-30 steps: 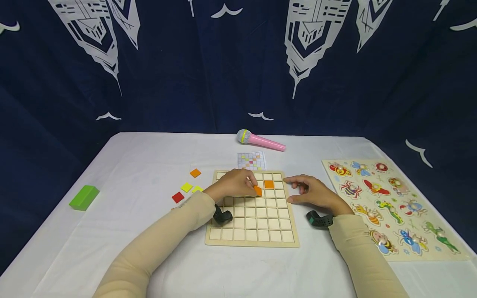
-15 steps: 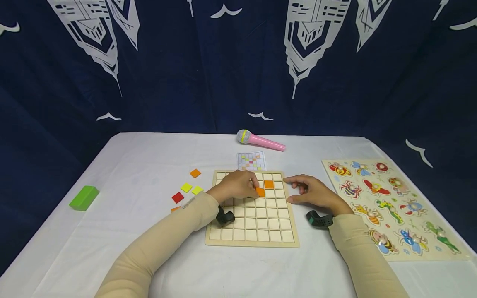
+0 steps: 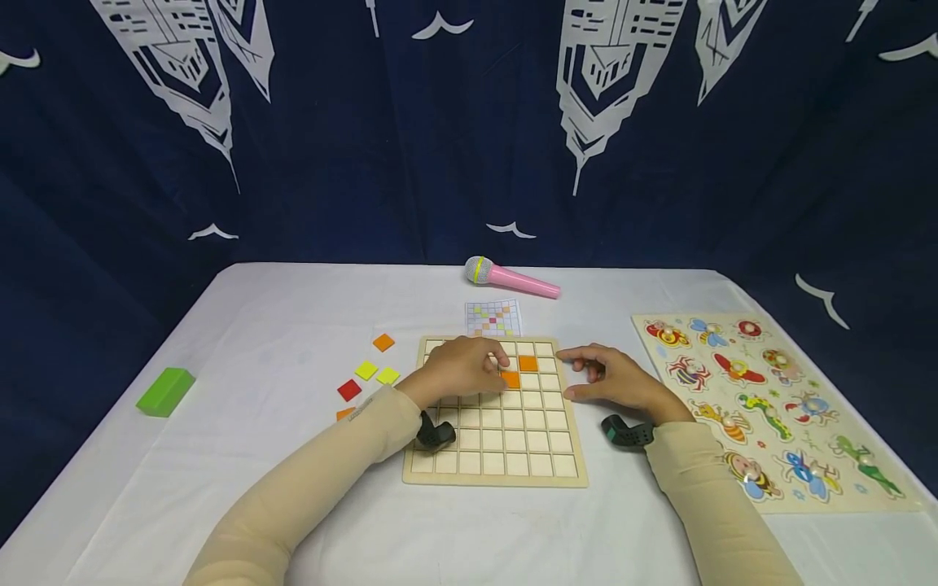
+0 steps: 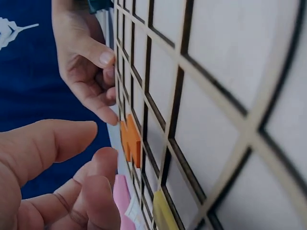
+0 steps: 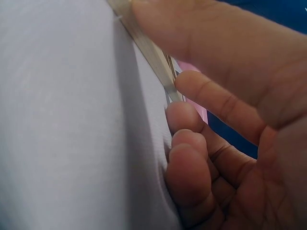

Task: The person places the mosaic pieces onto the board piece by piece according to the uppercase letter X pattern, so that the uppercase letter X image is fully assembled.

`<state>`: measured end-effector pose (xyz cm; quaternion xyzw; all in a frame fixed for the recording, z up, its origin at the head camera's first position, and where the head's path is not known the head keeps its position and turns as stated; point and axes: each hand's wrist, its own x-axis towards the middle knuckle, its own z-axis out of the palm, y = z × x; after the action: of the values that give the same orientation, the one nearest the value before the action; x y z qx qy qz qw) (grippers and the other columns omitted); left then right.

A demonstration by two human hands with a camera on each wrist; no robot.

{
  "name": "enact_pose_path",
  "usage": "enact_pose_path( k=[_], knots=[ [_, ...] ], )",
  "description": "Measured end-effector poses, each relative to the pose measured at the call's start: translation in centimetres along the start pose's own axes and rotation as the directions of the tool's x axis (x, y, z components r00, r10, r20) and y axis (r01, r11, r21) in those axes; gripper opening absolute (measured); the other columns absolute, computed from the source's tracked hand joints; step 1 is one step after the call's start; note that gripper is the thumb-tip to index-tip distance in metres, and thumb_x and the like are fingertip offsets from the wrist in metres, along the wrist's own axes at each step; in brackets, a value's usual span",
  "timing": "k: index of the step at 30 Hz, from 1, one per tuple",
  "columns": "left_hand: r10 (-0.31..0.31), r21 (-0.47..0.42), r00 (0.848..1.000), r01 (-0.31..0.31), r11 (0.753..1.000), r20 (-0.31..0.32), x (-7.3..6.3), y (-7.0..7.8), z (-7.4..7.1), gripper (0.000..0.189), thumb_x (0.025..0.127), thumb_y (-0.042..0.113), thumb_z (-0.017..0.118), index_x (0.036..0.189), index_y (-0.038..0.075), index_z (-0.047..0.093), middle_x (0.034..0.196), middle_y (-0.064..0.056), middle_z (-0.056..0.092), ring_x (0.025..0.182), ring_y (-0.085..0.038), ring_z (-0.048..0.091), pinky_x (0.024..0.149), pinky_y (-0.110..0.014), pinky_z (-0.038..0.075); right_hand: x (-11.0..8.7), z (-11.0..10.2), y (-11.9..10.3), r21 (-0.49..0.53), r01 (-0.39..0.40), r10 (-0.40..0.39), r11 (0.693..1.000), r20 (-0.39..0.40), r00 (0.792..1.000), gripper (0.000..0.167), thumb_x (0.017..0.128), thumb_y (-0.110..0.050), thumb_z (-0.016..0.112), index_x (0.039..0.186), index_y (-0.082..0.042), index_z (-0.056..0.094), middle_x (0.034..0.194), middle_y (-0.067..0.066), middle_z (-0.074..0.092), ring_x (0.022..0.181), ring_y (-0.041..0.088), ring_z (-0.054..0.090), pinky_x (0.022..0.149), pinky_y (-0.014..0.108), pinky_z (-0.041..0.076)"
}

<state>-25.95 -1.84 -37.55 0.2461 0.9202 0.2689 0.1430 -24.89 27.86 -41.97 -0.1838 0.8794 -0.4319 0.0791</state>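
At a white-clothed table (image 3: 352, 537), your L arm (image 3: 308, 488), tan-sleeved, angles in from lower L, forearm across the grid's L edge; your R arm (image 3: 718, 505) comes up from lower R. Well R lies the insect puzzle (image 3: 843, 506). Flat betw. your arms: the wooden grid board (image 3: 515, 442). Your R hand (image 3: 619, 378) is at its R edge, thumb and index apart, tips on the rim, other fingers curled in. Your L hand (image 3: 462, 370) hovers over the grid's upper half, back up, thumb and fingers loosely bent, parted, nothing pinched.

Beyond, a pink mic (image 3: 513, 277); far L, a green block (image 3: 166, 392); just above the grid, a small pattern card (image 3: 493, 317).

Smallest, the tiles: an orange tile (image 3: 510, 380) sits in its cell just beyond your L fingertips (contact: can't tell), a second orange one (image 3: 528, 364) diagonally up-R. A yellow tile (image 4: 163, 213) shows on the grid in the L wrist view. Loose tiles (image 3: 349, 391), red, yellow & orange, lie L of the board.
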Motion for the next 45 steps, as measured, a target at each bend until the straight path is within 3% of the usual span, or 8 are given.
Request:
enact_pose_path(
  k=[9,13,17,23,33,41,45],
  knots=[
    [0.127,-0.049,0.985,-0.134,0.99,-0.113,-2.8,-1.6,-1.0,0.03,0.096,0.022,0.077,0.125,0.015,0.076,0.095,0.012,0.076,0.085,-0.005,0.068,0.08,-0.033,0.053,-0.1,-0.1,0.0,-0.009,0.009,-0.009,1.0,0.001,1.0,0.062,0.088,-0.008,0.09,0.142,0.009,0.064,0.107,0.01,0.058,0.085,0.018,0.048,0.074,0.025,0.042],
    [0.21,-0.073,0.967,-0.222,0.972,-0.146,-4.2,-3.3,-2.1,0.029,0.097,0.015,0.074,0.126,0.012,0.076,0.098,0.011,0.076,0.09,-0.006,0.069,0.084,-0.032,0.054,0.0,-0.1,-0.1,-0.018,0.003,-0.003,1.0,0.0,1.0,0.062,0.088,-0.009,0.09,0.142,0.008,0.064,0.107,0.01,0.058,0.085,0.018,0.048,0.074,0.026,0.042],
    [0.229,-0.169,0.961,-0.254,0.952,-0.154,-5.5,-5.2,-3.3,0.031,0.097,0.01,0.073,0.128,0.009,0.074,0.099,0.007,0.077,0.096,-0.012,0.07,0.086,-0.034,0.055,0.0,-0.1,0.0,-0.016,-0.003,0.003,1.0,0.001,1.0,0.062,0.088,-0.009,0.09,0.142,0.008,0.064,0.107,0.01,0.058,0.085,0.018,0.048,0.074,0.026,0.041],
    [0.197,-0.288,0.967,-0.236,0.928,-0.159,-7.0,-8.3,-4.9,0.035,0.099,0.008,0.075,0.132,0.001,0.07,0.101,0.003,0.078,0.099,-0.018,0.07,0.09,-0.036,0.055,0.0,-0.2,0.2,-0.008,0.009,-0.009,1.0,0.002,1.0,0.061,0.089,-0.007,0.089,0.142,0.008,0.064,0.107,0.01,0.057,0.085,0.018,0.048,0.074,0.025,0.042],
    [0.064,-0.344,0.996,-0.083,0.935,-0.066,-9.2,-13.8,-7.7,0.037,0.101,0.009,0.07,0.136,-0.001,0.067,0.11,-0.008,0.076,0.101,-0.023,0.068,0.089,-0.027,0.053,-0.1,-0.1,0.0,-0.01,0.004,-0.004,1.0,0.004,1.0,0.063,0.089,-0.009,0.09,0.143,0.008,0.063,0.107,0.01,0.057,0.086,0.019,0.048,0.074,0.026,0.041],
    [0.011,-0.349,0.998,0.009,0.937,0.056,-10.7,-16.3,-9.1,0.038,0.1,0.009,0.07,0.135,-0.006,0.065,0.116,-0.012,0.074,0.102,-0.022,0.071,0.092,-0.025,0.053,-0.3,-0.1,-0.2,0.01,-0.003,0.003,1.0,0.001,1.0,0.062,0.089,-0.007,0.089,0.143,0.009,0.063,0.108,0.011,0.057,0.086,0.019,0.047,0.075,0.026,0.041],
    [-0.016,-0.318,0.997,0.039,0.947,0.076,-11.1,-17.0,-9.3,0.04,0.096,0.008,0.074,0.133,-0.007,0.067,0.121,-0.012,0.073,0.105,-0.019,0.068,0.092,-0.024,0.053,-0.4,0.0,-0.2,0.017,-0.007,0.007,1.0,0.0,1.0,0.062,0.089,-0.008,0.089,0.143,0.008,0.063,0.108,0.011,0.057,0.087,0.019,0.047,0.076,0.026,0.041]
  ],
)
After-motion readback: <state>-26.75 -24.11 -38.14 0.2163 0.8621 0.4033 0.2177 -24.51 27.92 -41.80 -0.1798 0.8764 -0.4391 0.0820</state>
